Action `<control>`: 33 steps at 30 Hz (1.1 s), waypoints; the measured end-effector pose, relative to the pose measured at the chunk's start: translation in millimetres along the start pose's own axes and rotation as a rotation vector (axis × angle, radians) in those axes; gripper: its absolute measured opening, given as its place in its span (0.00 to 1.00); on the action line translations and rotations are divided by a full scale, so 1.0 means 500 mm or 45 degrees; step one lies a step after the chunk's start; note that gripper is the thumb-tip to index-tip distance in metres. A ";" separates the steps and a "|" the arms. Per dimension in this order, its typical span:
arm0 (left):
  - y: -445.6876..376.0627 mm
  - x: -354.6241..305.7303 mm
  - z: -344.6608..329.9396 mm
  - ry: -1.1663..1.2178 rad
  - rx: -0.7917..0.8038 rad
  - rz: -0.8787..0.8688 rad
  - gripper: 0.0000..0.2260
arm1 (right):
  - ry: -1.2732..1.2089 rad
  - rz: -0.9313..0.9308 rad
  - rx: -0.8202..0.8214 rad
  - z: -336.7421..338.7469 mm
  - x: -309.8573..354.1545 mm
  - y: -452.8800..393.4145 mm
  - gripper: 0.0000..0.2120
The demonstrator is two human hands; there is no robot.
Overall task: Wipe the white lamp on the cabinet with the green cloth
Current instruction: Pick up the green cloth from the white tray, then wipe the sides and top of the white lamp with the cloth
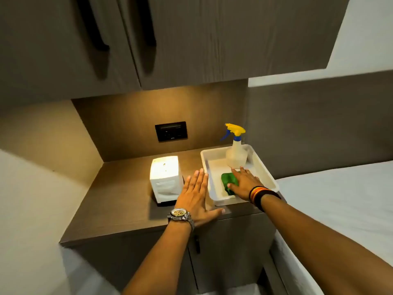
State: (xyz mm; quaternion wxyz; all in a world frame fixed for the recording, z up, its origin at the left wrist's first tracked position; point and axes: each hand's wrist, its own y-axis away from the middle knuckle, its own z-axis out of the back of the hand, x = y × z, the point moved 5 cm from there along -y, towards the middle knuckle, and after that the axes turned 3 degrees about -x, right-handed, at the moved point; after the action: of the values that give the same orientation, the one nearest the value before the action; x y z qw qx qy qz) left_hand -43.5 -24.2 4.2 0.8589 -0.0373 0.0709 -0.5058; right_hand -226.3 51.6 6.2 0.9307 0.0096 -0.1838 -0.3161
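Inside the white tray [265, 167], the right hand [244, 182] is pressing, seemingly not yet gripping, the green cloth [228, 180], the left hand [196, 196] hovering flat and empty beside the unwiped lamp [165, 177].

The white lamp [166, 179] is a small boxy block with rounded edges, standing upright on the brown wooden cabinet [119, 201] top, towards its middle and just left of a white tray [264, 170]; its top face glows warm under the light. The green cloth [228, 181] lies crumpled in the near half of that tray, partly covered by the right hand [244, 183], whose fingers rest spread on it. Lamp and cloth are apart, with the tray's left wall between them.
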 end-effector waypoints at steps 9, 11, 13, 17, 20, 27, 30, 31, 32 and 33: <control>-0.082 -0.006 -0.110 0.059 0.073 -0.031 0.55 | 0.110 -0.082 0.292 -0.087 -0.003 -0.111 0.45; -0.086 -0.005 -0.116 0.082 0.067 -0.021 0.55 | 0.090 -0.093 0.304 -0.098 -0.008 -0.120 0.44; -0.085 -0.007 -0.115 0.085 0.077 -0.029 0.55 | 0.048 -0.105 0.272 -0.097 -0.009 -0.125 0.39; -0.082 -0.007 -0.103 0.085 0.109 -0.069 0.55 | -0.049 -0.144 0.093 -0.078 -0.003 -0.129 0.26; -0.078 -0.001 -0.069 0.056 0.041 -0.135 0.53 | -0.152 -0.103 -0.144 -0.042 0.013 -0.115 0.17; -0.041 0.107 0.085 0.006 -0.377 -0.125 0.49 | -0.483 0.098 -0.414 0.081 0.181 -0.075 0.26; -0.019 0.171 0.137 0.003 -0.518 -0.069 0.51 | -0.512 0.268 -0.449 0.127 0.293 -0.062 0.29; -0.011 0.193 0.146 0.010 -0.545 -0.042 0.52 | -0.511 0.327 -0.439 0.133 0.330 -0.054 0.29; -0.002 0.217 0.147 0.027 -0.560 -0.009 0.52 | -0.495 0.382 -0.420 0.135 0.364 -0.043 0.29; 0.004 0.239 0.143 0.050 -0.557 0.029 0.53 | -0.464 0.433 -0.400 0.130 0.389 -0.033 0.30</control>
State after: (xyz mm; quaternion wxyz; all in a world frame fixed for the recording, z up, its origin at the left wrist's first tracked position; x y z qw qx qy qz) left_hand 26.7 -128.2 64.3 0.8345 -0.2120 0.1961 -0.4693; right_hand -116.1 -70.5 130.1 0.9121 -0.2223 -0.2956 -0.1767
